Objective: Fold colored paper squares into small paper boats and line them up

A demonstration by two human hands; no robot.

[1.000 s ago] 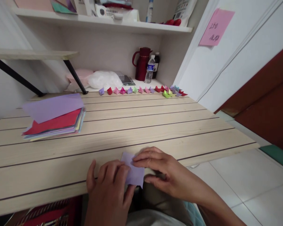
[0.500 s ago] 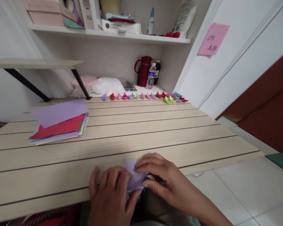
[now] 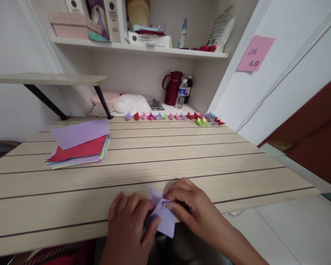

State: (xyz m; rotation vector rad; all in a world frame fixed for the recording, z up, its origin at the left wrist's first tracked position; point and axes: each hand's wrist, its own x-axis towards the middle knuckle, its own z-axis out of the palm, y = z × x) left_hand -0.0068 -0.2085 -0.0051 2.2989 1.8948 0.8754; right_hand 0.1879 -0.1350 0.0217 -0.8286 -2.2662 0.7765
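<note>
A small lilac folded paper (image 3: 163, 215) lies at the near edge of the wooden table (image 3: 165, 162), partly hanging over it. My left hand (image 3: 128, 224) grips its left side with curled fingers. My right hand (image 3: 190, 208) pinches its upper right part between thumb and fingers. Both hands are closed on the paper.
A stack of coloured paper sheets (image 3: 79, 145) with a lilac sheet on top lies at the left. A row of small folded paper shapes (image 3: 173, 117) lines the far edge. Behind them stand a dark red jug (image 3: 172, 87) and a water bottle (image 3: 181, 94). A pink note (image 3: 255, 53) hangs on the wall.
The lilac paper has been folded further and pulled a little over the table edge. Both hands have shifted slightly right; the view has tilted up.
</note>
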